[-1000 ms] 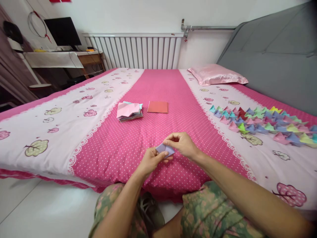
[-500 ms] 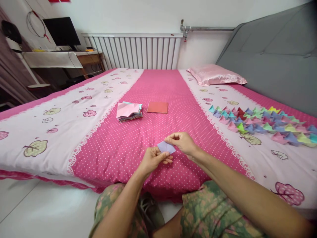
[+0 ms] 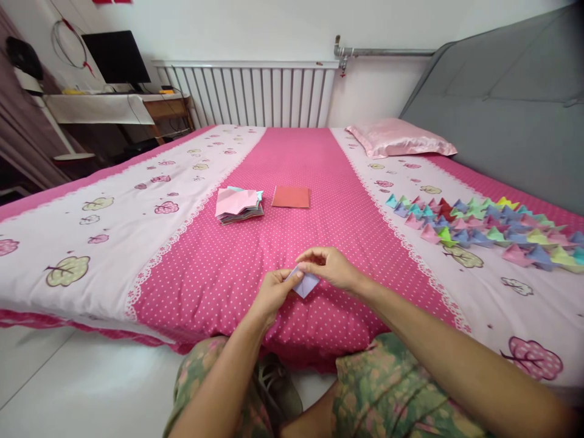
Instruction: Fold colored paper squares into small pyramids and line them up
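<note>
A small folded sheet of lilac origami paper (image 3: 306, 285) is held between my two hands above the near part of the bed. My left hand (image 3: 275, 293) pinches its left edge, thumb on top. My right hand (image 3: 329, 266) grips the upper corner between thumb and fingers, close to the left thumb. The paper is turned with one point down, and a crease shows on it. Some of the fingers behind the paper are hidden.
On the bedspread (image 3: 296, 158) lie a stack of creased papers (image 3: 238, 203) and a reddish-brown square pad (image 3: 291, 197). Rows of folded paper boats (image 3: 493, 228) stand to the right. A pink pillow (image 3: 401, 138) rests near the grey headboard (image 3: 502, 91).
The lilac paper has turned so that a point faces down. My right hand has shifted left, bringing its thumb close to the left thumb at the top corner.
</note>
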`<state>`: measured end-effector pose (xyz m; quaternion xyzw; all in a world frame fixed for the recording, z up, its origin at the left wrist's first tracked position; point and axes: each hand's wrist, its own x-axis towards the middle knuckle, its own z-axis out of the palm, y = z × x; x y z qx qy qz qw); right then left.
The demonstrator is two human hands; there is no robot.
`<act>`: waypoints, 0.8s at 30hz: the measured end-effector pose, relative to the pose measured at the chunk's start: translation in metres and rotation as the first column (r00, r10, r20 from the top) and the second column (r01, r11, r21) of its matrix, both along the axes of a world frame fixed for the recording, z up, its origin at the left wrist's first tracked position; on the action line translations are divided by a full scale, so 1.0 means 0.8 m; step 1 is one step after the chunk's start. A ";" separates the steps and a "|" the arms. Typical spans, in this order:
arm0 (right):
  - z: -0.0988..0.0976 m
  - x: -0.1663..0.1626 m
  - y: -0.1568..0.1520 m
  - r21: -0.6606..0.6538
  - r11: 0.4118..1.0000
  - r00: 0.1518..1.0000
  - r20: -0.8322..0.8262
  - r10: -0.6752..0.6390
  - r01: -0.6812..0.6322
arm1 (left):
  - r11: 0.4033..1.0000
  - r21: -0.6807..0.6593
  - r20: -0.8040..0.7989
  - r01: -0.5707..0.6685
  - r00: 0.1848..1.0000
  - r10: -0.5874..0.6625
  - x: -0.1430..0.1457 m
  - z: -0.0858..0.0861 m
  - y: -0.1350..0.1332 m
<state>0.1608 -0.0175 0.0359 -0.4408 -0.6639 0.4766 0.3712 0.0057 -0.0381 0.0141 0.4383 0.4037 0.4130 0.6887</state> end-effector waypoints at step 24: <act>0.011 0.004 -0.007 0.166 0.969 0.973 0.169 0.157 -0.185 | 0.978 -0.146 0.210 -0.148 0.962 0.177 -0.007 0.000 0.005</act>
